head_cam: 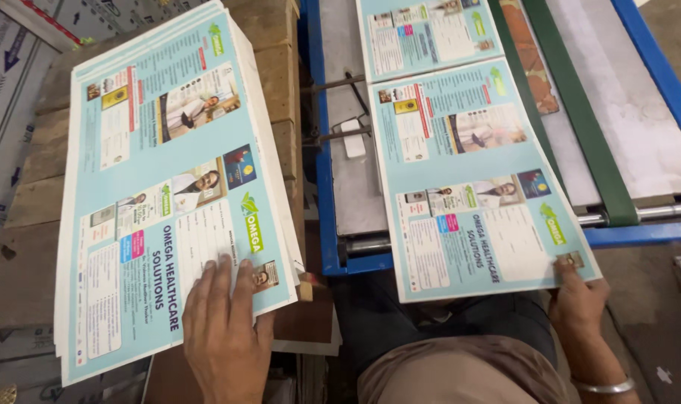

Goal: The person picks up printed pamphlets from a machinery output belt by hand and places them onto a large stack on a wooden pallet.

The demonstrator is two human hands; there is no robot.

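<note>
- the left hand (222,329) lies flat and spread, fingers extended, pressing on the near corner of the top sheet of the stack of printed sheets (168,179); it grips nothing, only rests palm-down on the paper.
- the right hand (580,295) pinches the near right corner of a single printed sheet (475,187), thumb on top and the other fingers hidden beneath, so it is closed lightly on that corner.
- that single sheet lies on the blue-framed machine bed (327,224), its near edge hanging past the frame toward the person; a 2nd sheet (422,34) sits farther up the bed, just overlapped by it.
- a green belt (580,127) runs along the bed beside the sheet's right edge.
- to do this step well, i judge the right hand should keep the sheet square to the blue frame and flat, holding only the corner so the paper does not buckle or crease.
- the left hand should, in my view, keep even pressure on the stack so that sheets below do not slide out of line.
- the stack sits on wooden boards (277,67) to the left of the machine, tilted relative to the bed, edges fairly even.
- each sheet is pale blue and glossy-looking, with small photo panels, coloured blocks and white text boxes, printed 2-up so the layout repeats along its length.
- a metal bangle (606,387) circles the right wrist.
</note>
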